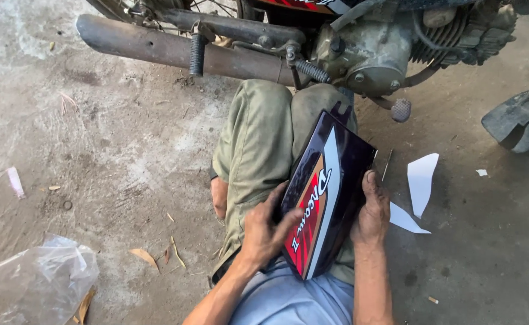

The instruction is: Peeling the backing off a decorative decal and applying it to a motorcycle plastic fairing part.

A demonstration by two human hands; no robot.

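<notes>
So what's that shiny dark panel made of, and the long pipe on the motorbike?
The side panel looks like glossy moulded plastic: light glints off it, and a red and white sticker lies flat. The exhaust pipe seems metal, dull grey-brown, maybe rusty or dusty.

One side panel, two paper scraps, one plastic bag.

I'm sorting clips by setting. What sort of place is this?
Probably an informal outdoor motorbike repair spot. A motorbike stands on bare, dusty concrete ground strewn with dry leaves, and both hands, left hand and right hand, hold a side panel.
</notes>
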